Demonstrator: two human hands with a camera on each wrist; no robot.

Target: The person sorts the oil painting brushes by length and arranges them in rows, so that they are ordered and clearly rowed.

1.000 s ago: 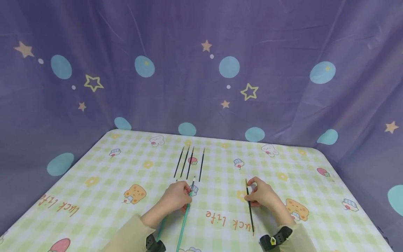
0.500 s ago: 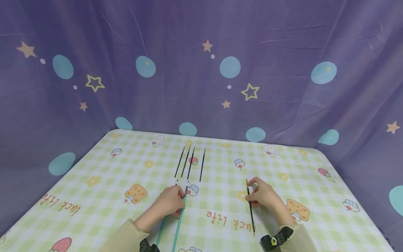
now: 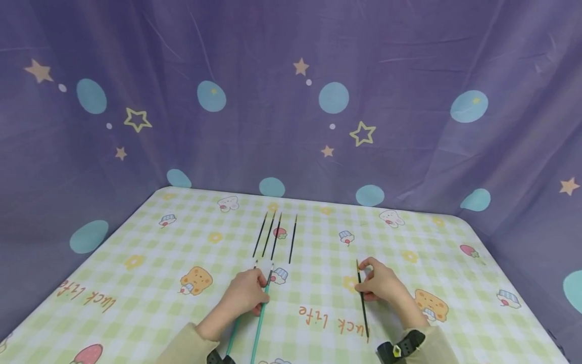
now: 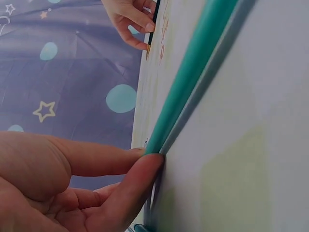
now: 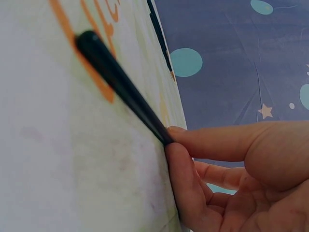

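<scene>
My left hand [image 3: 245, 292] pinches a teal-handled paintbrush [image 3: 258, 328] between thumb and finger, low over the tablecloth. The brush lies tip away from me, its handle [image 4: 186, 72] running close along the cloth in the left wrist view. A second teal paintbrush [image 3: 233, 336] lies to its left, partly hidden under that hand. At the right, my right hand [image 3: 381, 280] pinches a slim black paintbrush [image 3: 364, 308] near its bristle end. In the right wrist view the black handle's rounded end [image 5: 91, 43] points back over the orange lettering.
Several thin black paintbrushes [image 3: 276, 237] lie side by side beyond my left hand, bristles toward the far edge. The table wears a green-checked cloth [image 3: 327, 263] with printed cartoons. Behind its far edge hangs a purple curtain [image 3: 273, 141].
My left hand has shifted left and a little toward me with the teal paintbrush, bringing it closer to the other teal one. The right hand has stayed in place with the black paintbrush.
</scene>
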